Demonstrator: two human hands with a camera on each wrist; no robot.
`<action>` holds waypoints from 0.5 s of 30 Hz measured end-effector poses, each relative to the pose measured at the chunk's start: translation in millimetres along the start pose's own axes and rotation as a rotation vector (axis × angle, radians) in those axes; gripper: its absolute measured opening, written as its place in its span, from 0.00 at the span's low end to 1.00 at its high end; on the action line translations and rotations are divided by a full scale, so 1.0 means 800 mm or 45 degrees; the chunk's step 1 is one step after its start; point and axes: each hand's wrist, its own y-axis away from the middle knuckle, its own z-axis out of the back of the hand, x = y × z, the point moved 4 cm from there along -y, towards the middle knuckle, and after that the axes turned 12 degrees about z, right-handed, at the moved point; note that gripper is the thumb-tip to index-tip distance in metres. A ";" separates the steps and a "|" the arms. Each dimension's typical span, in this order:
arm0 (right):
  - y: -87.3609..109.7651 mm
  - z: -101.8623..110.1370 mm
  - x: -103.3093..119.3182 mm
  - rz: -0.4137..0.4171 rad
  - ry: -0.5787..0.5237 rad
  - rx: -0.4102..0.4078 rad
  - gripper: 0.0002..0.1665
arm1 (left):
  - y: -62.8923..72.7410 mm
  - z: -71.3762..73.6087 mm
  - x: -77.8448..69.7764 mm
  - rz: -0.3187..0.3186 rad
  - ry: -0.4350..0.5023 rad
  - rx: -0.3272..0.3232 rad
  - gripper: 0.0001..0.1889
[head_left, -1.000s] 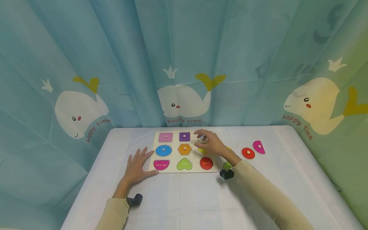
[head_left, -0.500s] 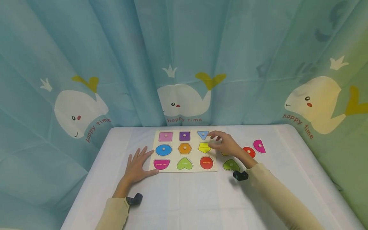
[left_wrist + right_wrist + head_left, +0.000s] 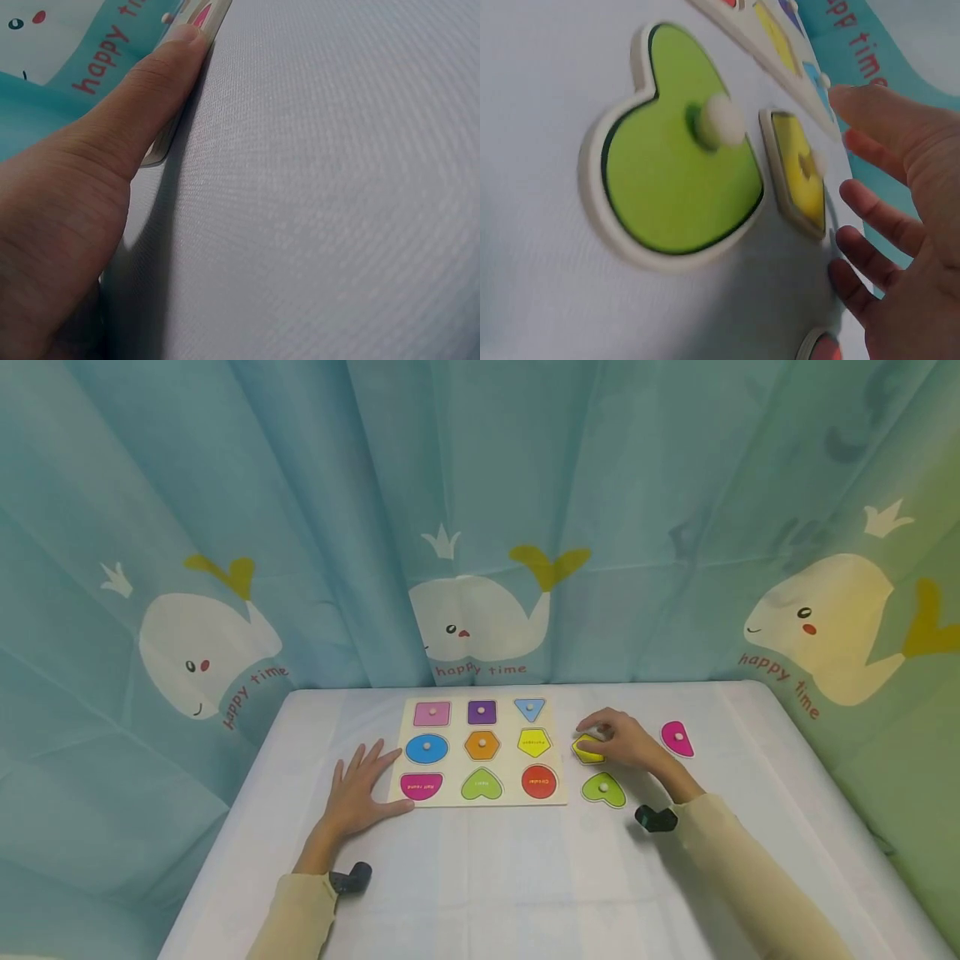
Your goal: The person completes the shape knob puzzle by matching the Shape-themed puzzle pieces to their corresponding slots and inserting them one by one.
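Note:
My left hand (image 3: 358, 797) lies with spread fingers at the left side of a shape puzzle board (image 3: 452, 789). In the left wrist view, its thumb (image 3: 142, 94) rests on the board's near edge. My right hand (image 3: 628, 743) hovers over a yellow pentagon puzzle piece (image 3: 587, 757) just right of the board. The right wrist view shows its fingers parted around the yellow piece's knob (image 3: 819, 163), holding nothing. A green heart piece (image 3: 682, 172) with a pale knob lies nearer to me, flat on the table.
Farther right lies a magenta half-round piece (image 3: 677, 739). Part of a red piece (image 3: 826, 349) shows at the right wrist view's bottom. Knobbed pieces fill the board's back row and the blue oval (image 3: 427, 749) and orange hexagon (image 3: 482, 745) spots. A whale-print curtain (image 3: 637, 527) hangs behind.
My right hand has moved right, from over the board's blue triangle to the loose yellow pentagon piece. The blue triangle with its knob is now uncovered. My left hand stays put.

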 end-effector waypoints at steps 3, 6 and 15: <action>0.004 0.000 -0.007 0.007 -0.013 0.006 0.13 | 0.000 0.000 0.000 0.004 0.002 0.001 0.50; 0.007 0.000 -0.013 0.003 -0.037 0.009 0.12 | -0.001 -0.001 0.001 0.006 0.000 -0.002 0.50; 0.011 0.000 -0.020 -0.052 -0.019 0.012 0.11 | -0.001 -0.004 0.002 0.007 -0.012 -0.015 0.51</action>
